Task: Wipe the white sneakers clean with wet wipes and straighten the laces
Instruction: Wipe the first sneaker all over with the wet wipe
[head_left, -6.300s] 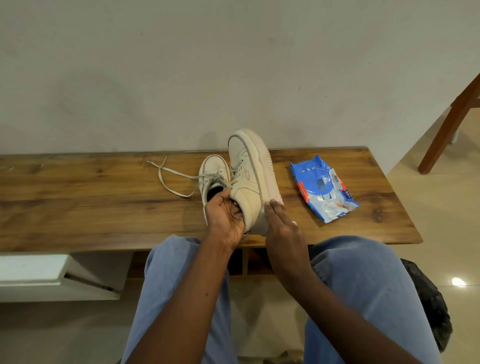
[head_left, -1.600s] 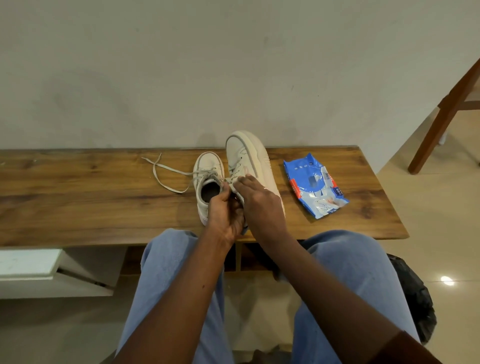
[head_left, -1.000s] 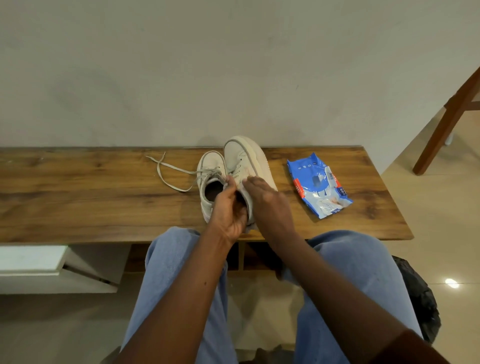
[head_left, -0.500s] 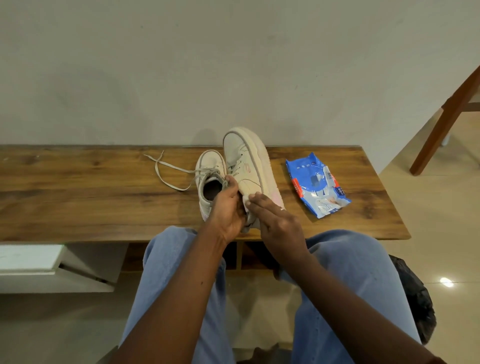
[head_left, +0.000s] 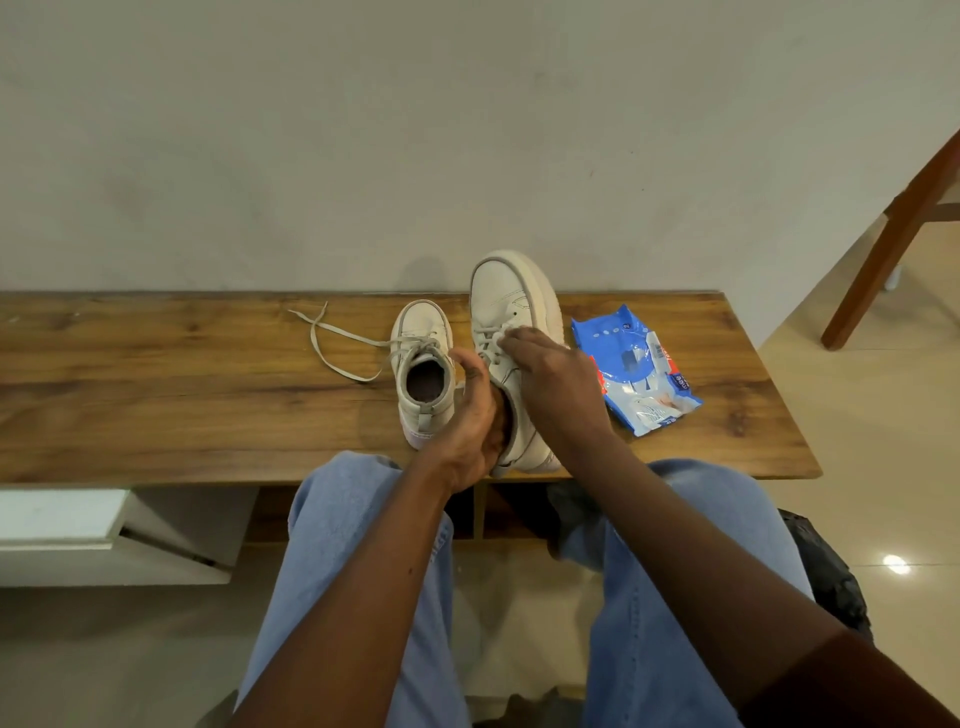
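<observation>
Head view: the left hand (head_left: 470, 415) grips the heel opening of the raised sneaker (head_left: 511, 296), fingers curled inside and thumb up. The right hand (head_left: 550, 384) lies over its laces; whether its fingertips (head_left: 511, 344) pinch anything cannot be told. The second sneaker (head_left: 423, 340) stands on the bench (head_left: 156, 389), just beside the raised one. The wipes pack (head_left: 636, 371) lies to the right.

Wood-grain surface (head_left: 156, 395) runs left to right, back edge against a plain grey wall (head_left: 363, 130). Below its front edge, left side: white shelf (head_left: 62, 519), cut off by the frame. Below the middle: upright wooden divider (head_left: 478, 512) between dark openings. Glossy beige floor (head_left: 883, 441) past the right end, with one bright light spot (head_left: 897, 564) on it. Brown chair leg (head_left: 893, 244) stands well apart from the back right corner. Black bag (head_left: 831, 577) on the floor below the front right corner, partly hidden. Blue jeans (head_left: 353, 545) reach up to the front edge.
</observation>
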